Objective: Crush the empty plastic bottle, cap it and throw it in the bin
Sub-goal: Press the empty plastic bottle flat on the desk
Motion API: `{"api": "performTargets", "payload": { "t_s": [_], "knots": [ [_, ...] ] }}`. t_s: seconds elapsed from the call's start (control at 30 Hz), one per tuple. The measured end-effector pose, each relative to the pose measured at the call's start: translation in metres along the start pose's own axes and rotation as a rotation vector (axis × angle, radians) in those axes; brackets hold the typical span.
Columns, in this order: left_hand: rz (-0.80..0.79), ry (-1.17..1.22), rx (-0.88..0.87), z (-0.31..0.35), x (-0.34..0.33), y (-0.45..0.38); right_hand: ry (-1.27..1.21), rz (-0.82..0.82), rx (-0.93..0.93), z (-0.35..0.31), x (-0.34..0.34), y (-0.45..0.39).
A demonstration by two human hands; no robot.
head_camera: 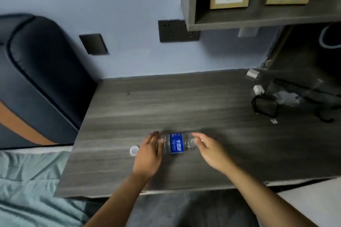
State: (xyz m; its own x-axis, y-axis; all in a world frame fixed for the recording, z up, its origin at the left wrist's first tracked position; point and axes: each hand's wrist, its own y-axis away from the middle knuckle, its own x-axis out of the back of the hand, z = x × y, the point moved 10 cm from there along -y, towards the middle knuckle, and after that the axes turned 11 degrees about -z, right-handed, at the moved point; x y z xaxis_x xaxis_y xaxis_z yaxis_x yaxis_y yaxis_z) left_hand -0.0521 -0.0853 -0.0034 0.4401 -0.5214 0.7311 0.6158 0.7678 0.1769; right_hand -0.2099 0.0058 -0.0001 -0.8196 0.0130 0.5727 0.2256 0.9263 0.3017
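Bottle (177, 143) lies blurred between open left hand (147, 155) and right hand (210, 150).

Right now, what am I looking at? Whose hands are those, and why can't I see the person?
The camera sits on the person's head and looks down, so you see only their arms, as if through their eyes. There is just this one picture. The left hand and right hand are open, one at each end of a clear plastic bottle with a blue label. The bottle lies on its side on a grey wooden desk; whether the fingers touch it is too blurry to tell. Its white cap is off, lying beside the left hand. Some black cables lie at the far right. No bin shows.
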Motion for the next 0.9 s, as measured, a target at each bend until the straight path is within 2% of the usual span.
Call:
{"api": "performTargets", "payload": {
  "t_s": [0.1,0.33,0.4,0.57,0.7,0.77,0.87,0.9],
  "knots": [
    [-0.003,-0.103,-0.023,0.005,-0.006,-0.024,0.202,0.026,0.057,-0.011,-0.001,-0.029],
    [-0.157,-0.426,-0.023,-0.005,-0.041,-0.068,0.523,-0.186,-0.050,0.013,-0.039,-0.085],
    [-0.149,-0.494,-0.021,-0.011,-0.049,-0.071,0.599,-0.208,-0.068,0.022,-0.048,-0.090],
    [-0.118,-0.608,-0.049,-0.015,-0.060,-0.074,0.674,-0.159,-0.020,0.027,-0.053,-0.093],
    [-0.154,-0.644,-0.039,-0.018,-0.071,-0.077,0.747,-0.032,-0.016,0.015,-0.045,-0.092],
    [-0.107,-0.703,-0.053,-0.013,-0.071,-0.079,0.770,-0.032,-0.018,0.014,-0.049,-0.095],
    [-0.158,-0.638,0.001,-0.006,-0.064,-0.079,0.788,-0.019,-0.007,0.014,-0.050,-0.097],
    [-0.127,-0.631,-0.039,0.001,-0.056,-0.078,0.781,-0.003,-0.006,0.012,-0.046,-0.097]
  ]
}}
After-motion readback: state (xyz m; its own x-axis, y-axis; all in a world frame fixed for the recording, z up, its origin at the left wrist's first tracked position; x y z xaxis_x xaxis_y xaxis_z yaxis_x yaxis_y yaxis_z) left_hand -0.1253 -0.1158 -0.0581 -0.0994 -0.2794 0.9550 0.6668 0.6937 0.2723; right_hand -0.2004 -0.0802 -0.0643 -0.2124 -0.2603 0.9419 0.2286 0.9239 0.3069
